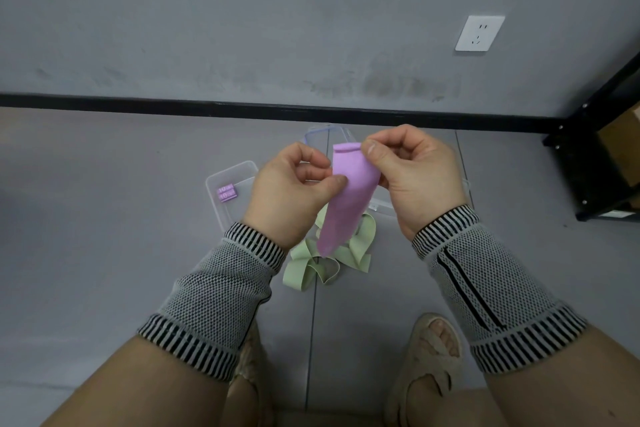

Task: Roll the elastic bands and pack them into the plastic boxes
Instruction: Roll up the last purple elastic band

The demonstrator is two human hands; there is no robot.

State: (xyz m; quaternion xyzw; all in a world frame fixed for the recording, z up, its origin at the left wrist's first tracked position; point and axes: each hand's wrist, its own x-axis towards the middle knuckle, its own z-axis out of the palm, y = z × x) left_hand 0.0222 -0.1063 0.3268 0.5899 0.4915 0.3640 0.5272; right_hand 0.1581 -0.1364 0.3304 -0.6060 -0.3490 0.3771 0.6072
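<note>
My left hand [294, 184] and right hand [412, 172], both raised above the floor, with the purple elastic band [348, 198] between them. Left thumb and forefinger pinch the band's left edge, the other fingers curled in; right thumb and forefinger pinch its upper right corner, where the top edge is turned over into a small first roll. The rest of the band hangs down toward me, unrolled. Below the band's lower end, on the floor, lies a loose heap of pale green elastic bands [327, 258]. Left of the purple band, a clear plastic box [221, 180] holds two rolled purple bands [226, 192], each printed "10"; the smaller characters after it are unreadable. A second clear box [320, 133] shows just beyond my hands, and another clear edge [381, 206] under my right hand.
</note>
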